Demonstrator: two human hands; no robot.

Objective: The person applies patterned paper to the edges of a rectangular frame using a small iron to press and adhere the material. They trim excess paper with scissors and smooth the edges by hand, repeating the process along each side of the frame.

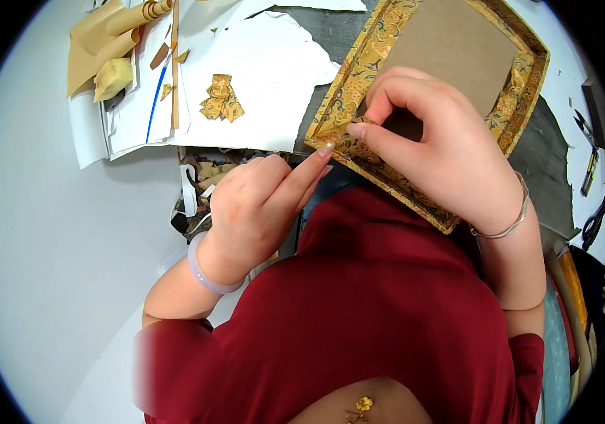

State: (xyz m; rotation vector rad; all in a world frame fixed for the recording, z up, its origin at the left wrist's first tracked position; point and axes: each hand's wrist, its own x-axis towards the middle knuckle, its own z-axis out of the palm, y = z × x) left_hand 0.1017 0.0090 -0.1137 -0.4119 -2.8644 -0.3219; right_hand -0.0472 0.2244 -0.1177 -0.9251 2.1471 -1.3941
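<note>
Nearest is a dark red top (pixel 359 304); just beyond it lies a shallow patterned box (pixel 345 79), its long axis running away and slightly rightward. The left hand (pixel 253 208), loosely extended and grasping nothing visible, sets a fingertip on its near left corner. The right hand (pixel 436 134) nearly pinches beside that corner; whether it grips cloth I cannot tell. Leftward, patterned scraps (pixel 222 100) lie on white paper (pixel 270 71).

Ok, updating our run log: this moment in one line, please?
left hand: fingertip at corner of patterned box | right hand: thumb and finger close together near same corner | patterned scraps: on white paper
</note>
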